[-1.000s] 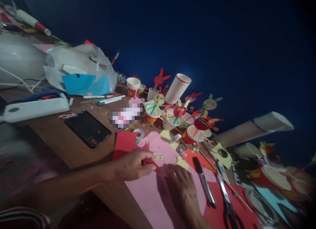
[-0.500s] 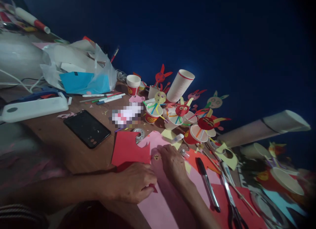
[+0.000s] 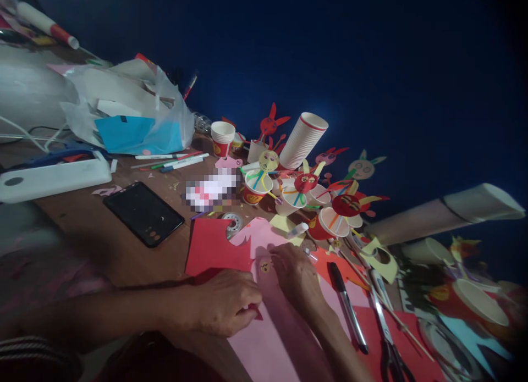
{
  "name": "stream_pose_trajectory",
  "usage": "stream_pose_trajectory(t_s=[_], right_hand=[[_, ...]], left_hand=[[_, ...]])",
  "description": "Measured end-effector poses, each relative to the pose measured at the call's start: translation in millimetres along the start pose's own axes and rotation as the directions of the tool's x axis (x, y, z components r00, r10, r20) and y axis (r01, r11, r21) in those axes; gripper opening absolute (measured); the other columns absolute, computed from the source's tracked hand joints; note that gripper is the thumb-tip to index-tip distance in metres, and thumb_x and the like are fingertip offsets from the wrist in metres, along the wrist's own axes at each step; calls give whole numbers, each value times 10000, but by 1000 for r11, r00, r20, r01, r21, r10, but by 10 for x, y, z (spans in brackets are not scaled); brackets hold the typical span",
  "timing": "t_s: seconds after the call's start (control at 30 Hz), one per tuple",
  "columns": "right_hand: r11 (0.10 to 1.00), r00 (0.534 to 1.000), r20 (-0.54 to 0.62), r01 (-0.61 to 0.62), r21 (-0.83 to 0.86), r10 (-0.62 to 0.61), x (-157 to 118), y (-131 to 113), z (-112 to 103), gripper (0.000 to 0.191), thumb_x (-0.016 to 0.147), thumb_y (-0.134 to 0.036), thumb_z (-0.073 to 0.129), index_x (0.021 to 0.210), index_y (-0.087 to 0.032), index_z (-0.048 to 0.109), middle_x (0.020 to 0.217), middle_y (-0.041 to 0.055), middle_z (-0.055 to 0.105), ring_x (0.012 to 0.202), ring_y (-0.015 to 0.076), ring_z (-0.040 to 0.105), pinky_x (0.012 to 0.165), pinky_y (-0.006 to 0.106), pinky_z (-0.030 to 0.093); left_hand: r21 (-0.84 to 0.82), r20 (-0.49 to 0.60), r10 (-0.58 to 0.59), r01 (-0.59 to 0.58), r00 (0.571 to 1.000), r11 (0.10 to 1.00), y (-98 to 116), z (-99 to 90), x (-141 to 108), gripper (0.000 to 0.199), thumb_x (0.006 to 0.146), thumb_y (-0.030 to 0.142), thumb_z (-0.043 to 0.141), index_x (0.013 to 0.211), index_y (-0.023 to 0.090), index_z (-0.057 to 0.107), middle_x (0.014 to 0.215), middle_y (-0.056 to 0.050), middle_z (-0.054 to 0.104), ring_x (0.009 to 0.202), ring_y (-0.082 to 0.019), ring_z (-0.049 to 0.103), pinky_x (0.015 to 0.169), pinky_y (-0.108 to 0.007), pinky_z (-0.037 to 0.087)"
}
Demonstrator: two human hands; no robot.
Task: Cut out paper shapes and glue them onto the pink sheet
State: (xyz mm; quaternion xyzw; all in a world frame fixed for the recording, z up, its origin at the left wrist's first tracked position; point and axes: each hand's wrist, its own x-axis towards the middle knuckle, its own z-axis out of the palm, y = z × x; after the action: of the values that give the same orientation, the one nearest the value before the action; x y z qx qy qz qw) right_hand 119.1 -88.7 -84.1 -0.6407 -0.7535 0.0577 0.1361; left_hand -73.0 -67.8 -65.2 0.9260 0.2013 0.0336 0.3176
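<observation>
Pink paper [image 3: 268,338] lies in front of me, with a red sheet [image 3: 214,247] to its left. My left hand [image 3: 231,304] rests across their edge with its fingers curled; a small red paper tip shows under them. My right hand [image 3: 295,272] is bent over the pink paper, its fingertips at the edge of a small round piece with a drawn face [image 3: 266,266]. Whether the right fingers pinch that piece is too small to tell. A black marker [image 3: 348,308] and scissors [image 3: 385,332] lie right of my right hand.
Paper cups with straw-and-paper figures [image 3: 258,187] stand behind the papers, beside a tall cup stack [image 3: 305,140]. A dark phone [image 3: 144,212], pens [image 3: 183,162] and a plastic bag [image 3: 136,112] are at the left. A long white roll [image 3: 445,211] leans at the right.
My right hand has shifted slightly to the right, and the small face piece sits slightly further right and lower. My left hand has hardly moved. The camera view has shifted a little.
</observation>
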Motion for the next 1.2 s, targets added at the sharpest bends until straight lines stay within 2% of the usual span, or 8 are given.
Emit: stream_pose_trajectory(t_s=[0.1,0.2,0.37,0.53,0.83,1.03,1.1,1.2], right_hand=[[994,993,41,105,39,-107,-104,53,-66,360,821,-192,552,1179,-221,537,1138,51,614,1040,236,517,862,351,388],[983,982,67,172,62,-176,-205,95,-69,501,778,-195,603,1260,-214,466,1224,45,582,1145,231,467,936,360,359],[986,986,31,164,42,-166,-265,100,1,531,770,-168,606,1271,-198,436,1171,52,608,1068,214,519,898,358,371],[995,995,-10,95,-28,-96,-279,44,34,555,748,-248,656,1260,-184,454,1079,66,642,979,244,558,853,387,364],[987,994,-104,-46,-152,30,-324,-112,66,569,818,-424,558,1280,-114,440,1091,134,630,947,277,573,813,417,368],[986,952,-305,-75,-148,26,-643,152,-102,299,869,-326,514,1100,-147,579,1010,110,674,917,251,591,807,388,377],[984,955,-297,-53,-171,0,-819,216,-108,258,873,-284,500,1065,-144,601,971,106,692,896,255,596,798,395,375],[981,978,-203,6,-196,-46,-1020,191,-63,310,847,-253,537,1144,-177,574,1103,84,670,1022,280,564,866,430,337]], left_hand=[[-2,-4,-7,7,1000,1000,10,-8,-1,121,745,175,499,652,193,422,726,8,591,746,-139,537,660,-249,356],[5,-15,5,-5,1000,1000,9,0,2,126,732,160,502,644,191,417,722,10,587,739,-135,534,655,-247,350],[15,-35,22,-22,999,1000,-7,32,8,125,745,176,511,645,190,438,717,9,588,732,-140,534,642,-250,343],[-2,-29,17,-17,999,1000,-1,35,11,56,727,151,504,687,190,500,761,-4,611,756,-153,551,668,-253,364],[-30,-5,5,-5,1000,1000,24,-13,4,81,730,128,482,677,183,510,750,-13,602,746,-162,549,661,-250,378],[-52,-3,28,-29,1000,998,10,-14,-7,69,740,130,490,688,176,497,801,-22,609,770,-157,553,670,-247,379],[-47,-1,32,-32,999,998,8,-4,-6,73,741,129,491,686,176,497,788,-22,611,769,-160,555,666,-250,380],[-44,-13,53,-54,998,998,6,21,-1,85,754,132,484,685,176,509,769,-24,616,769,-164,560,666,-251,389]])
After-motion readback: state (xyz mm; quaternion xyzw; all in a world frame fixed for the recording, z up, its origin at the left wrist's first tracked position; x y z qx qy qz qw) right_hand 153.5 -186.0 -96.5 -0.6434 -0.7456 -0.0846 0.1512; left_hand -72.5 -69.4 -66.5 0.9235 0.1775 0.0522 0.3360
